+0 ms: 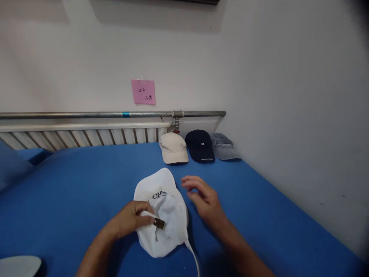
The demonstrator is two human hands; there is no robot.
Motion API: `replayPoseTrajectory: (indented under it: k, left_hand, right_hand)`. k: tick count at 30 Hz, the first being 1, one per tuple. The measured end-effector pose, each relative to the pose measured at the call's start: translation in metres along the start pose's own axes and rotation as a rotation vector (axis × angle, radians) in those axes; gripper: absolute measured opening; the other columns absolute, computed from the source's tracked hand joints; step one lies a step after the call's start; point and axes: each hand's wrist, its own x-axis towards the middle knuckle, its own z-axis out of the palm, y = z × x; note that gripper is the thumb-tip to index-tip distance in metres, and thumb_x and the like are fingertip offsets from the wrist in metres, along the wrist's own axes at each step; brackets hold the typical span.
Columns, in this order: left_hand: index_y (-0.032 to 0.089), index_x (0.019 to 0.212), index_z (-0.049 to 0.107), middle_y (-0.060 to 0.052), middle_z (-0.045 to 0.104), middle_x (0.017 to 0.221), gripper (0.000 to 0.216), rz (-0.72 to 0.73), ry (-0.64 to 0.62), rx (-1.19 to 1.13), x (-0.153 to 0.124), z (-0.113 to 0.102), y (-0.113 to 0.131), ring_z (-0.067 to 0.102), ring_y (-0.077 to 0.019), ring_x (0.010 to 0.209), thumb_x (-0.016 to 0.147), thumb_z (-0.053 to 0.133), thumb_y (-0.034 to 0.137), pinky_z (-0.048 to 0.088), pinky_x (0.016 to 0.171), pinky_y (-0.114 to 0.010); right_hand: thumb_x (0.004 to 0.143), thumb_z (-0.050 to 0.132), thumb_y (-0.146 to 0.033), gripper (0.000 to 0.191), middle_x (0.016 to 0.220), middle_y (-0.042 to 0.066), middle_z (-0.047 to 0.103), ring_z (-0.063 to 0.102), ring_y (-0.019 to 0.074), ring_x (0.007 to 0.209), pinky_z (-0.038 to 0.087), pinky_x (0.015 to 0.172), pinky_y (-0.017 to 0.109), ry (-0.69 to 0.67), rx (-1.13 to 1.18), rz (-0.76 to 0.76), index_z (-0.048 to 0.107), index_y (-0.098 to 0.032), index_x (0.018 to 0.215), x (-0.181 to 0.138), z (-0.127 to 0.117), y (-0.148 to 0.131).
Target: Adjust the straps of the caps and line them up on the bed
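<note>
Now the left hand [129, 220] pinches the strap [149, 214] of the white cap [170, 219].

Dim light, soft-edged shadows

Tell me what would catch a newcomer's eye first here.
First, the white cap, inside-up on the blue surface, with the left hand pinching its strap beside a dark buckle and the right hand empty at its other side. Behind it, three caps sit in a row. The pink note stands out on the back wall, up to their left.
</note>
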Motion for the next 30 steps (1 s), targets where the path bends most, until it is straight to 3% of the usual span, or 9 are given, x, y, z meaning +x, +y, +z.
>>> replayPoseTrajectory:
  k: [4, 7, 9, 14, 18, 21, 23, 25, 30]
  left_hand:
    - [0.014, 0.07, 0.059, 0.002, 0.05, 0.06, 0.028, 0.01, 0.017, -0.351, 0.01, -0.001, -0.009, 0.038, -0.009, 0.053, 0.071, 0.07, 0.04, 0.025, 0.051, -0.021]
    - [0.014, 0.071, 0.059, 0.002, 0.051, 0.061, 0.03, 0.014, -0.007, -0.508, 0.013, 0.003, -0.012, 0.039, -0.008, 0.052, 0.069, 0.073, 0.041, 0.026, 0.051, -0.02]
    - [0.014, 0.07, 0.06, 0.002, 0.052, 0.06, 0.029, 0.01, -0.022, -0.553, 0.013, 0.005, -0.014, 0.04, -0.0073, 0.051, 0.069, 0.074, 0.04, 0.027, 0.05, -0.02]
    - [0.014, 0.076, 0.066, 0.001, 0.057, 0.064, 0.027, -0.002, -0.006, -0.592, 0.011, 0.008, -0.019, 0.046, -0.0078, 0.053, 0.068, 0.076, 0.038, 0.03, 0.051, -0.019]
    - [0.013, 0.079, 0.07, -0.002, 0.062, 0.069, 0.028, -0.015, 0.005, -0.564, 0.007, 0.008, -0.019, 0.05, -0.0093, 0.056, 0.068, 0.077, 0.038, 0.033, 0.054, -0.021]
    - [0.013, 0.077, 0.07, -0.002, 0.063, 0.068, 0.029, -0.014, 0.042, -0.567, 0.005, 0.009, -0.018, 0.05, -0.009, 0.055, 0.063, 0.081, 0.037, 0.034, 0.054, -0.021]
    - [0.013, 0.075, 0.07, -0.002, 0.063, 0.067, 0.029, -0.01, 0.051, -0.575, 0.004, 0.009, -0.017, 0.05, -0.0092, 0.054, 0.062, 0.081, 0.036, 0.034, 0.053, -0.021]
    - [0.013, 0.074, 0.069, -0.002, 0.063, 0.065, 0.027, 0.007, 0.055, -0.602, 0.003, 0.009, -0.016, 0.05, -0.0091, 0.053, 0.064, 0.08, 0.036, 0.034, 0.052, -0.021]
    - [0.014, 0.071, 0.063, 0.001, 0.06, 0.061, 0.026, 0.046, 0.08, -0.746, 0.004, 0.011, -0.014, 0.05, -0.0089, 0.05, 0.064, 0.08, 0.033, 0.035, 0.05, -0.02]
  right_hand:
    - [0.082, 0.045, -0.006, 0.035, 0.116, 0.007, 0.062, 0.056, 0.0222, 0.108, 0.044, 0.092, 0.041, -0.209, -0.265, -0.364, 0.065, -0.028, 0.102, -0.032, -0.01, -0.022]
    - [0.082, 0.06, -0.024, 0.019, 0.115, 0.005, 0.063, 0.054, 0.0259, 0.111, 0.046, 0.085, 0.038, -0.237, -0.521, -0.492, 0.066, -0.033, 0.097, -0.064, -0.009, -0.015]
    - [0.081, 0.064, -0.031, 0.009, 0.109, 0.002, 0.065, 0.054, 0.025, 0.109, 0.046, 0.081, 0.036, -0.223, -0.599, -0.525, 0.065, -0.036, 0.089, -0.084, -0.008, -0.007]
    - [0.084, 0.061, -0.028, 0.003, 0.118, 0.002, 0.064, 0.047, 0.0259, 0.121, 0.042, 0.088, 0.038, -0.288, -0.716, -0.552, 0.063, -0.031, 0.082, -0.106, -0.013, 0.0]
    - [0.087, 0.058, -0.035, 0.007, 0.111, 0.004, 0.067, 0.05, 0.0263, 0.119, 0.038, 0.095, 0.04, -0.22, -0.478, -0.568, 0.062, -0.03, 0.087, -0.092, -0.015, -0.024]
    - [0.092, 0.049, -0.026, 0.018, 0.095, 0.004, 0.07, 0.064, 0.0191, 0.091, 0.044, 0.088, 0.035, -0.33, -0.12, -0.395, 0.06, -0.029, 0.106, -0.061, -0.012, -0.052]
    - [0.094, 0.039, -0.021, 0.029, 0.083, 0.004, 0.068, 0.063, 0.0158, 0.073, 0.048, 0.071, 0.029, -0.491, 0.077, -0.089, 0.061, -0.026, 0.112, -0.035, -0.005, -0.064]
    - [0.092, 0.042, -0.024, 0.026, 0.071, 0.001, 0.062, 0.052, 0.0103, 0.054, 0.042, 0.055, 0.024, -0.452, 0.154, 0.21, 0.067, -0.022, 0.095, -0.011, 0.007, -0.064]
    - [0.082, 0.055, -0.034, 0.016, 0.057, -0.008, 0.047, 0.023, 0.0019, 0.036, 0.016, 0.036, 0.018, -0.283, 0.549, 0.803, 0.057, -0.019, 0.086, 0.011, 0.046, -0.024]
